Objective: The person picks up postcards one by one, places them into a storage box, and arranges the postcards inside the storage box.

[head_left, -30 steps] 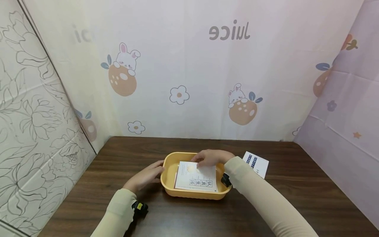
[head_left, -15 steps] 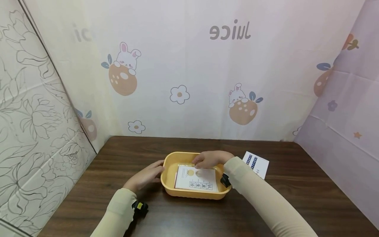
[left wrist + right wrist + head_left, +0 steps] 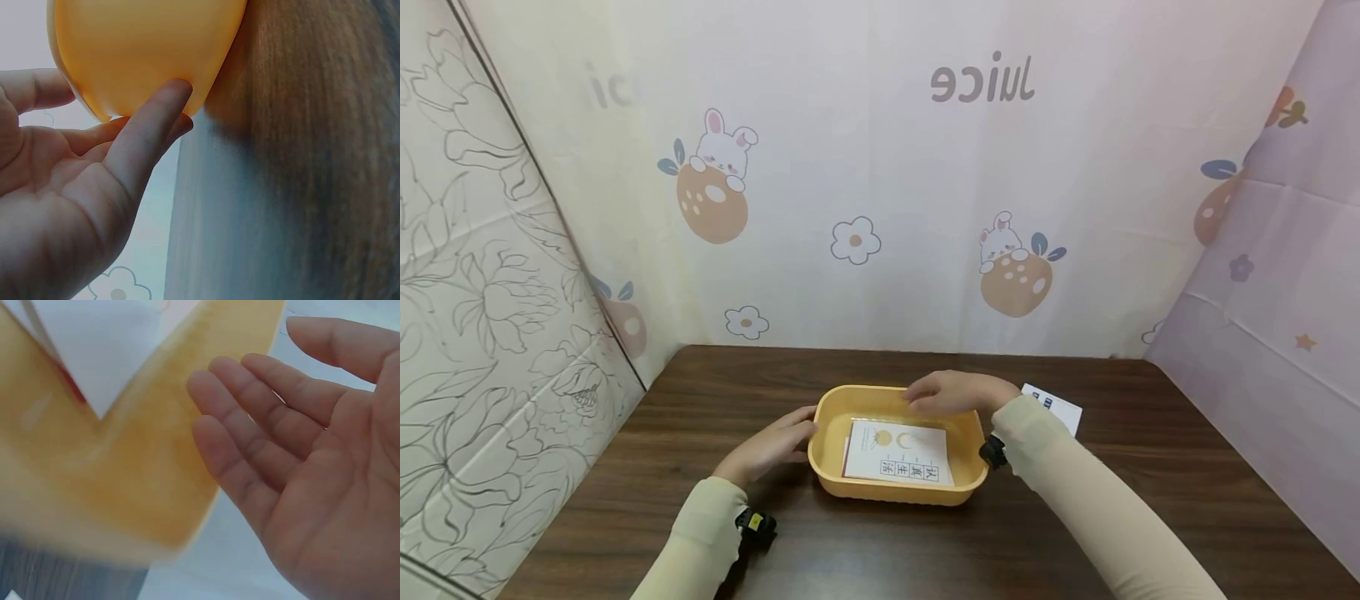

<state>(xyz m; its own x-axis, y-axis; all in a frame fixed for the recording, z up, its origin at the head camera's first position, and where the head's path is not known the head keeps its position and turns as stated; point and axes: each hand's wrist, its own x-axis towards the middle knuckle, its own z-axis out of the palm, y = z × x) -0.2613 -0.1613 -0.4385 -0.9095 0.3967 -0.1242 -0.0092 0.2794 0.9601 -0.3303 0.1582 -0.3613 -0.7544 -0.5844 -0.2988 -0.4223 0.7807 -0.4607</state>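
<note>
A yellow plastic basin (image 3: 897, 492) stands on the wooden table. In it lies a white booklet (image 3: 898, 454) printed with large characters and a small yellow drawing, over another one with a red edge (image 3: 72, 384). My left hand (image 3: 771, 446) holds the basin's left end; in the left wrist view its thumb (image 3: 156, 119) lies against the outer wall while other fingers reach behind the rim. Over the basin's far right side hovers my right hand (image 3: 951, 392), holding nothing. Its fingers (image 3: 219, 437) are spread and loosely bent in the right wrist view, palm showing.
To the right of the basin lies a white printed booklet (image 3: 1060, 410) with dark blue text blocks, partly hidden by my right sleeve (image 3: 1037, 429). A patterned curtain (image 3: 865, 167) hangs behind the table (image 3: 760, 367), with more fabric at both sides.
My right hand lets go of the white booklet, now lying in the basin, and rises toward the right. More of the booklet shows, and less of the one on the table. My left hand stays put.
</note>
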